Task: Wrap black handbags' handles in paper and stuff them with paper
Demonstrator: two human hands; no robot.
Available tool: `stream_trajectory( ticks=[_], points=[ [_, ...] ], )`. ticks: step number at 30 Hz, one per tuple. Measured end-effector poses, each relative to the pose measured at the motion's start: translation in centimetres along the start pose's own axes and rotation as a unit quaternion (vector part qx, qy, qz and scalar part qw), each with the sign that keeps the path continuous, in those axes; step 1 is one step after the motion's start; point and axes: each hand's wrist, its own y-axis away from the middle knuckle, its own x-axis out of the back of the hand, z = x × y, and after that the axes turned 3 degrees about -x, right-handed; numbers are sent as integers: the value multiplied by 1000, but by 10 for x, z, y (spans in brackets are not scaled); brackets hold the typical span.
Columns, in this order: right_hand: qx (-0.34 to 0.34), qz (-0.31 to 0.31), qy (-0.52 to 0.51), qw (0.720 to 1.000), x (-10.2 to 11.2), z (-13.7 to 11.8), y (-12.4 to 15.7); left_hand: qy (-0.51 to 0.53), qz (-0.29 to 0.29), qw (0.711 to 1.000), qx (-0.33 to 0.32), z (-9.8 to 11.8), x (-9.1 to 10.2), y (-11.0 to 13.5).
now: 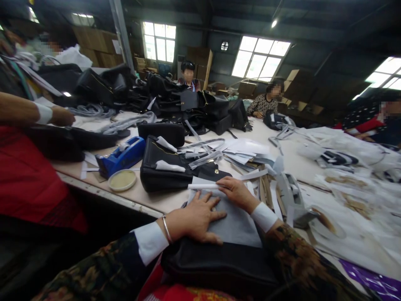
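My left hand (198, 218), with a bangle at its wrist, lies flat with fingers spread on a thin greyish-white tissue paper sheet (239, 228). Under that sheet is a black handbag (216, 261) close to my body. My right hand (236, 192) is closed on the sheet's far edge, where a narrow white roll or fold (202, 187) runs leftward from the fingers. Just beyond, a second black handbag (164, 165) lies on the table, with white wrapped pieces (169, 166) and a gold clasp on it.
A blue tape dispenser (122, 156) and a round shallow dish (122, 179) sit left; a grey tape dispenser (290, 192) stands right. Paper sheets (247, 148) and a pile of black bags (200, 104) lie beyond. A co-worker's arm (31, 110) reaches in from the left.
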Motion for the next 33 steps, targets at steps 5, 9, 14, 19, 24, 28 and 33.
stream_trajectory(
  ticks=[5, 9, 14, 19, 24, 28, 33],
  points=[
    [-45, -20, 63, 997, -30, 25, 8, -1, -3, 1000, -2, 1, -2, 1],
    [-58, -42, 102, 992, -35, 28, 6, 0, -12, 1000, -7, -5, 2, -2],
    [-65, -56, 128, 988, -36, 26, 8, -2, -67, 998, -19, -7, 38, -24],
    [-77, -49, 137, 986, -39, 28, 8, -13, -19, 999, 44, -5, 42, -63],
    [-41, -62, 97, 992, -32, 32, 10, -32, -23, 994, 102, -26, -8, -63],
    [-37, -64, 63, 995, -16, 47, 23, -16, -23, 996, 89, -39, -22, -48],
    [-62, -95, 73, 991, 5, 69, 37, -10, -26, 996, 87, -39, -17, -49]
  ],
)
